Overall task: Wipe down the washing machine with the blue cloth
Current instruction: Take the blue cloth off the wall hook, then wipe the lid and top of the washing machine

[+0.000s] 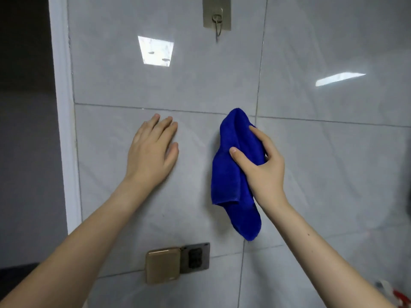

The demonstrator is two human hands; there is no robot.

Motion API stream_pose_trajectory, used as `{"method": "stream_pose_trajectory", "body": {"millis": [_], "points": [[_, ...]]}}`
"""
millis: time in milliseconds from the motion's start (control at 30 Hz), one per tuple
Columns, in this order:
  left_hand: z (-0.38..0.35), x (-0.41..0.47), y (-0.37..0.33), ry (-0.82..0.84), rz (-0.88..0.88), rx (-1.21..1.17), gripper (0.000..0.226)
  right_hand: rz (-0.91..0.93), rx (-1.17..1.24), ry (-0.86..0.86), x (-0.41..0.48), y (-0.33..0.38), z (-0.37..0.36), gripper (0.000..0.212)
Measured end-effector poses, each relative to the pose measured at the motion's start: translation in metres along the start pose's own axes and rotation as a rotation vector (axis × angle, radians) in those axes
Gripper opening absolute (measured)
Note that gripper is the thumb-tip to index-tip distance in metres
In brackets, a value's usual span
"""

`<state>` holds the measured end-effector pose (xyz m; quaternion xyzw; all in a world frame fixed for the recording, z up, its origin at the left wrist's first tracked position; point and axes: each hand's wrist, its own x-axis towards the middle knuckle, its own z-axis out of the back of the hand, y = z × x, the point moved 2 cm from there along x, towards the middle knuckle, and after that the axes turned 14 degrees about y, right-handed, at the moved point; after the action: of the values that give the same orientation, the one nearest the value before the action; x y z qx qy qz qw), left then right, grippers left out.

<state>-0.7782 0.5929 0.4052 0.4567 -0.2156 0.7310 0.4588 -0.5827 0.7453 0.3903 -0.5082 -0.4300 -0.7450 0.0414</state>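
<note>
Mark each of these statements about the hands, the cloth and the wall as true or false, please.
1. The right hand holds the blue cloth. True.
2. The left hand holds a sponge. False: it is empty, fingers spread flat.
3. A metal hook is on the wall above the hands. True.
4. The cloth hangs on the hook. False: it is in the right hand.
5. A socket is on the wall below the hands. True.

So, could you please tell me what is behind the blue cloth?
Grey wall tiles, with grout lines running behind the blue cloth; the right hand holds it, and the tile it covers is hidden.
</note>
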Motion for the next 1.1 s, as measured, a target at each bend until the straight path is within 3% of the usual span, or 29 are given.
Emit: {"method": "stream_pose_trajectory", "body": {"millis": [133, 267, 600, 800, 1100], "points": [[-0.006, -0.073, -0.021, 0.051, 0.036, -0.177, 0.045, -0.184, 0.004, 0.002, -0.080, -0.024, 0.003, 0.055], [-0.030, -0.172, -0.056, 0.214, 0.037, -0.307, 0.041, -0.384, 0.021, -0.036, -0.171, -0.044, 0.003, 0.053], [-0.033, -0.381, -0.182, 0.864, 0.106, -0.722, 0.052, -0.928, -0.058, -0.147, -0.423, -0.036, 0.022, 0.056], [-0.016, -0.428, -0.264, 1.070, -0.177, -0.829, 0.052, -1.066, -0.248, -0.346, -0.527, 0.038, 0.083, 0.061], [0.100, -0.438, -0.485, 0.987, -0.776, -1.170, 0.047, -1.118, -0.497, -0.949, -0.687, 0.249, 0.169, 0.059]]}}
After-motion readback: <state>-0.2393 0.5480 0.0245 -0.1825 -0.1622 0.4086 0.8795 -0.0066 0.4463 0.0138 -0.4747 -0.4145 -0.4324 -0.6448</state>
